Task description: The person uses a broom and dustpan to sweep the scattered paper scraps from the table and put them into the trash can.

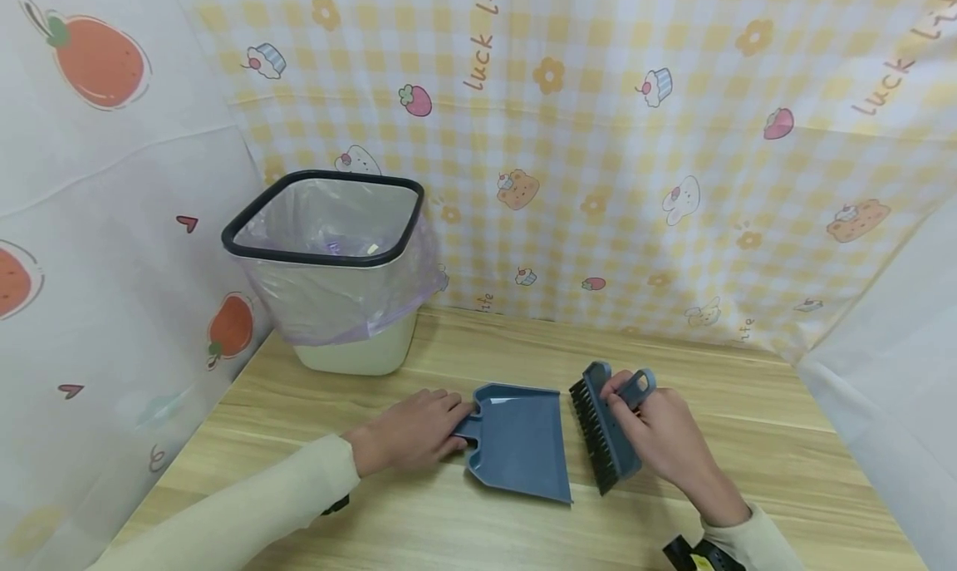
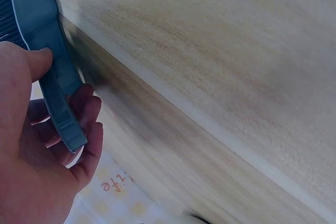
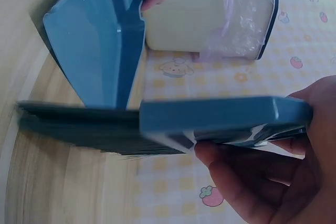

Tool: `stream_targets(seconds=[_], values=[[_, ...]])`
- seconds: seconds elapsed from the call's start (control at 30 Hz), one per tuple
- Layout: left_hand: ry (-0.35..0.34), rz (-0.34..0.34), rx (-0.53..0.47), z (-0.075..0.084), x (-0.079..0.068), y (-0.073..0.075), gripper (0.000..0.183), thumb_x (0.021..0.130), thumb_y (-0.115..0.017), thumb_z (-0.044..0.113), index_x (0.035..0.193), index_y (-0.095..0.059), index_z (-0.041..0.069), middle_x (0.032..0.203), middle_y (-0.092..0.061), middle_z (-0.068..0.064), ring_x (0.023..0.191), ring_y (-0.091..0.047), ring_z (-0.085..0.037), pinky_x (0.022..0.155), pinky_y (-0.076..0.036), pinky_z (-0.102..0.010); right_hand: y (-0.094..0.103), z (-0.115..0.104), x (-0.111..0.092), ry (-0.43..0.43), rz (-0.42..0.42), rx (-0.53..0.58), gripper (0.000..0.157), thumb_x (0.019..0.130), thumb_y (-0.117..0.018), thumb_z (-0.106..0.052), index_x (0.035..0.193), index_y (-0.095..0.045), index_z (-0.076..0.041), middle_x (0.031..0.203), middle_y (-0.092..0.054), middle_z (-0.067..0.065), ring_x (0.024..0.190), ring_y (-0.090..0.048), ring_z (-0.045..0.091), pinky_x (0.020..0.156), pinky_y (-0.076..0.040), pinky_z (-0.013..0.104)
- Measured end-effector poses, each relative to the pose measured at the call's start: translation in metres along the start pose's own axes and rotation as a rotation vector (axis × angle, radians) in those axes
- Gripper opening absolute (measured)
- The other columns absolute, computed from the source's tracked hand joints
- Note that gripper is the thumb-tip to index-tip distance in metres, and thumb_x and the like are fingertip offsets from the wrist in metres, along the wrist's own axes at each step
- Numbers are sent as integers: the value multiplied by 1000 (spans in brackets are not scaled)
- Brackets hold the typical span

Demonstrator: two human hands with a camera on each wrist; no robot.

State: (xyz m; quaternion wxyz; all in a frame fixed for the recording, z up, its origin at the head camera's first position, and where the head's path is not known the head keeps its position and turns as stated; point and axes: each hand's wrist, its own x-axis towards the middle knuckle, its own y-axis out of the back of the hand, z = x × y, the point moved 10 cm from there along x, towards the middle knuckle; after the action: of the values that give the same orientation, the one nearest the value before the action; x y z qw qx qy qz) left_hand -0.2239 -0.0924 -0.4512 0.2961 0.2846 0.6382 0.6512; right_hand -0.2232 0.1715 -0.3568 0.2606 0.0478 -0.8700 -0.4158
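Observation:
A blue-grey dustpan (image 1: 519, 442) lies on the wooden table, its flat edge facing right. My left hand (image 1: 404, 434) grips its short handle, the fingers curled round it. To the right, my right hand (image 1: 661, 434) holds a matching hand brush (image 1: 616, 425) by its looped handle. The brush stands tilted, its dark bristles (image 1: 591, 438) toward the dustpan's open edge, with a narrow strip of table between them. In the right wrist view, the brush (image 3: 210, 116) lies across the picture with thumb and fingers on its handle. The dustpan (image 3: 89, 35) shows beyond it.
A pale bin (image 1: 359, 355) with a black rim and a translucent liner stands at the back left, some small bits inside. Patterned cloth (image 1: 553, 139) hangs behind the table (image 1: 718, 388), and white cloth (image 1: 112, 172) covers the left side.

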Motion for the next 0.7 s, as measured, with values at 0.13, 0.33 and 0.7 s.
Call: stream_targets(seconds=[0.13, 0.33, 0.7], values=[[-10, 13, 21, 1, 0, 1, 44, 115, -61, 35, 145, -63, 2, 128, -70, -10, 116, -68, -25, 99, -58, -43, 2, -8, -1, 60, 15, -17, 15, 108, -64, -3, 105, -77, -10, 62, -48, -22, 48, -31, -4, 47, -36, 25], [-14, 22, 20, 1, 0, 2, 43, 115, -60, 35, 143, -63, 3, 127, -70, -9, 115, -68, -24, 98, -58, -43, 3, -11, -3, 84, 15, -33, 15, 107, -66, -3, 106, -77, -12, 64, -52, -22, 49, -30, -5, 47, -36, 24], [-2, 17, 0, 0, 1, 0, 46, 115, -60, 36, 147, -61, 2, 128, -70, -10, 116, -68, -25, 99, -58, -43, -5, -23, -8, 186, -2, -67, 18, 102, -72, -1, 105, -75, -19, 81, -67, -15, 62, -45, -5, 55, -43, 24]])
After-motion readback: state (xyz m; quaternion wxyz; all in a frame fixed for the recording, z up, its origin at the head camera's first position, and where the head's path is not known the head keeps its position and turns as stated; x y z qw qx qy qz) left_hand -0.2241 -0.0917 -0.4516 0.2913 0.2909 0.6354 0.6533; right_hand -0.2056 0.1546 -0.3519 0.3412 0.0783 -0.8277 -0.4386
